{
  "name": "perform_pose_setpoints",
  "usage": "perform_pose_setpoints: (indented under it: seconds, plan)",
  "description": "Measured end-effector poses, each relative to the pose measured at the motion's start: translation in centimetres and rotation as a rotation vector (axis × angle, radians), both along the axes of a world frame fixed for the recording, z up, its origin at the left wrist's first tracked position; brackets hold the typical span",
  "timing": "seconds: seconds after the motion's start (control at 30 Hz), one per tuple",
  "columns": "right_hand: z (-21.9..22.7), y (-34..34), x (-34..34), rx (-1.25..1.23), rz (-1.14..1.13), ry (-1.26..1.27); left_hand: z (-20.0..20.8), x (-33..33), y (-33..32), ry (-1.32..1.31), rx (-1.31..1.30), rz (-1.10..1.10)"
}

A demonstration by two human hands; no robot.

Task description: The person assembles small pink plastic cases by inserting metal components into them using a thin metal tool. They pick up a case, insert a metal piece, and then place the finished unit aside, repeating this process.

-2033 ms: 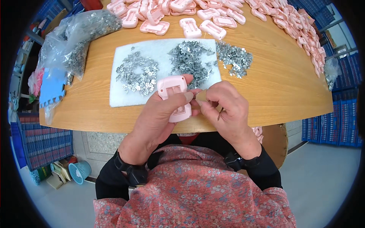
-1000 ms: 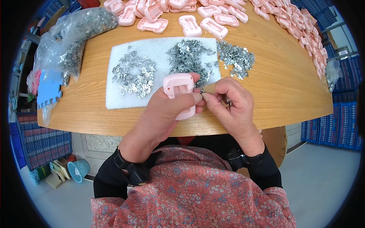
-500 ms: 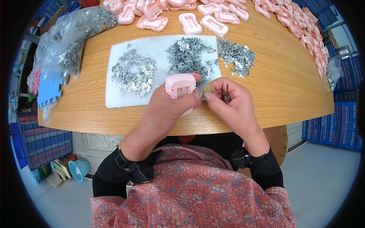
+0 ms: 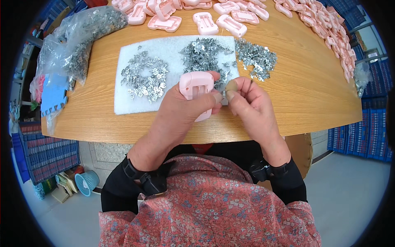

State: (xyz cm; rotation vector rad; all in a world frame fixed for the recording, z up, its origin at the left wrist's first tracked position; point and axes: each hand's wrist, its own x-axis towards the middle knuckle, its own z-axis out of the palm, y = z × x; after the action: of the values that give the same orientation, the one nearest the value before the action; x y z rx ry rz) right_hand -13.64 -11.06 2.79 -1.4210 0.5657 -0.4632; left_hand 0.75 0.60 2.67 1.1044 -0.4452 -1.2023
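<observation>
My left hand (image 4: pixel 181 105) is wrapped round a pink plastic battery housing (image 4: pixel 196 78), its slotted battery compartment facing up and the thumb lying over its right edge. Close beside it, my right hand (image 4: pixel 255 105) is closed in a pinch, with a tan cover on a fingertip. A small silvery metal contact piece (image 4: pixel 224 95) shows at the pinching fingertips, close to the left thumb. The dark tip of a thin tool (image 4: pixel 251 82) pokes out among the curled right fingers; the rest of it is hidden. Both hands are above the near edge of a white foam sheet (image 4: pixel 123 108).
Metal contact pieces lie in a left pile (image 4: pixel 146 78), a middle pile (image 4: pixel 201 55) and a right pile (image 4: pixel 257 59). More fill a clear bag (image 4: pixel 96 24) at the far left. Pink housings (image 4: pixel 232 25) crowd the wooden table's (image 4: pixel 312 94) far side and right edge.
My right hand has turned and shifted slightly up and right, so the tool that stood out between its fingers is now mostly hidden. The pink housing has tilted slightly in my left hand.
</observation>
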Motion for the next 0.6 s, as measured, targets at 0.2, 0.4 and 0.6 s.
perform_pose_setpoints:
  seconds: [0.2,0.4,0.6]
  plan:
    - [1.4,-0.4,-0.8,0.269,0.056,-0.026,0.9,1.3,-0.7,0.168,-0.143,0.058]
    - [2.3,1.3,0.1,0.53,0.087,-0.083,1.5,0.5,-1.3,0.083,-0.278,0.106]
    - [0.8,1.0,-0.2,0.529,0.162,-0.097,1.1,-0.2,-0.9,0.118,-0.267,0.173]
